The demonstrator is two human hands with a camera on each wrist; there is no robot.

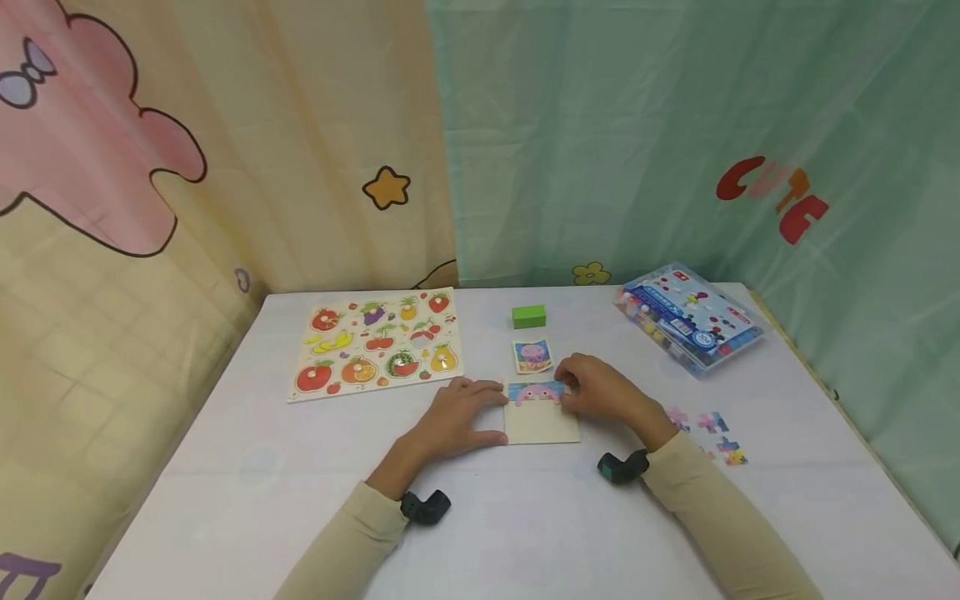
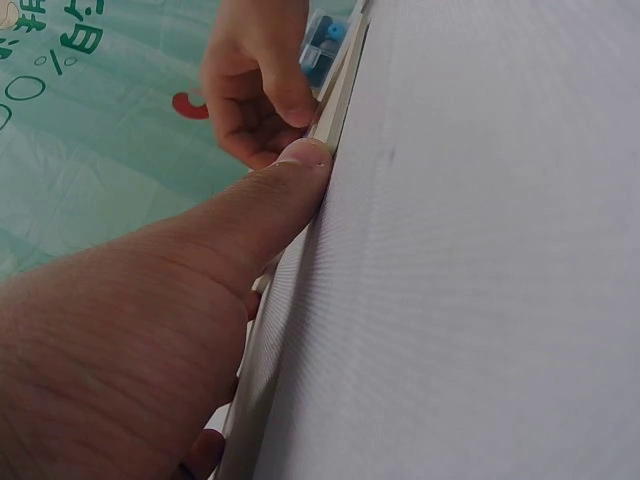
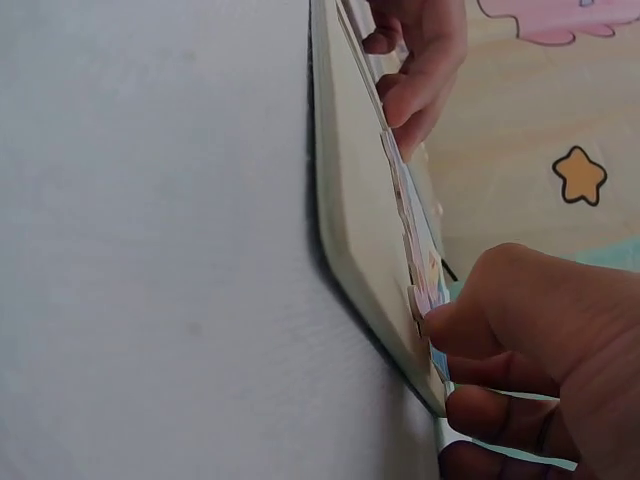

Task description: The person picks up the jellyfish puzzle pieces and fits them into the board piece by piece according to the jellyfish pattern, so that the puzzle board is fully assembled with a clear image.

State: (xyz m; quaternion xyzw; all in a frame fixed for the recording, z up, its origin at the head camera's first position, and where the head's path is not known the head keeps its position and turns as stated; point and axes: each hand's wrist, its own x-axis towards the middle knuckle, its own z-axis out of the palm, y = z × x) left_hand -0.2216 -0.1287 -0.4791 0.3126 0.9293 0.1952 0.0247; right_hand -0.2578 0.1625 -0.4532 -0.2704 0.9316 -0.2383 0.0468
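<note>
A small pale puzzle board lies on the table between the hands. Along its far edge runs a row of joined puzzle pieces showing the top of a pink creature on blue. My left hand rests at the board's left side, thumb by the near corner and fingers by the far one. At the right end of the row, my right hand pinches a puzzle piece between thumb and fingers, close over the board. Just beyond the board lies a picture card with a pink creature.
Loose puzzle pieces lie right of the board, partly hidden by the right forearm. A green block stands behind the card. A fruit board lies at the back left, a clear plastic case at the back right. Curtains hang behind the table.
</note>
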